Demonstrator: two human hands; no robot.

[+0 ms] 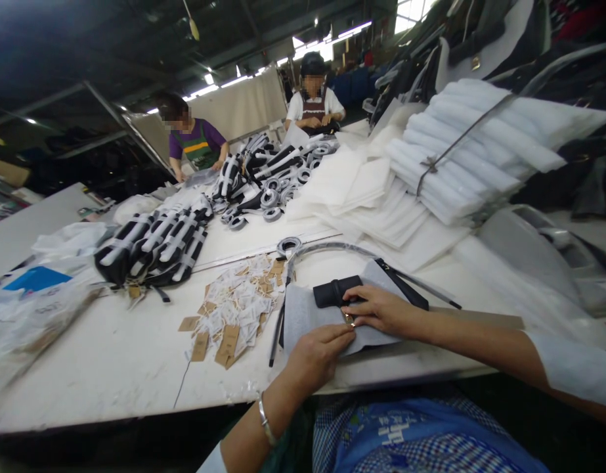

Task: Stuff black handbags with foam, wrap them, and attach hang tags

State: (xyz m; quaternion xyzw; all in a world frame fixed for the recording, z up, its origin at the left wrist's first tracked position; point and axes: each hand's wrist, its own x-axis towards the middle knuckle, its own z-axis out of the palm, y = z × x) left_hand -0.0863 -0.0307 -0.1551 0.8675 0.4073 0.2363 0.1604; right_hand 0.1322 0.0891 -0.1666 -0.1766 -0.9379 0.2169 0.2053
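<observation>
On the near edge of the table lies a black bag, largely covered by a pale grey sheet. On the sheet sits its black rolled part, banded by a strap. A small gold-coloured metal clasp shows below it. My left hand, fingers closed together, has its tips at the clasp from the near side. From the right, my right hand pinches at the same clasp, its upper fingers near the black part. The fingers hide much of the clasp. A wrapped strap arches behind the bag.
To the left lies a heap of brown and white tags. Wrapped black bags stand beyond it. White foam sheets and a tied white bundle fill the right. Two people work across the table.
</observation>
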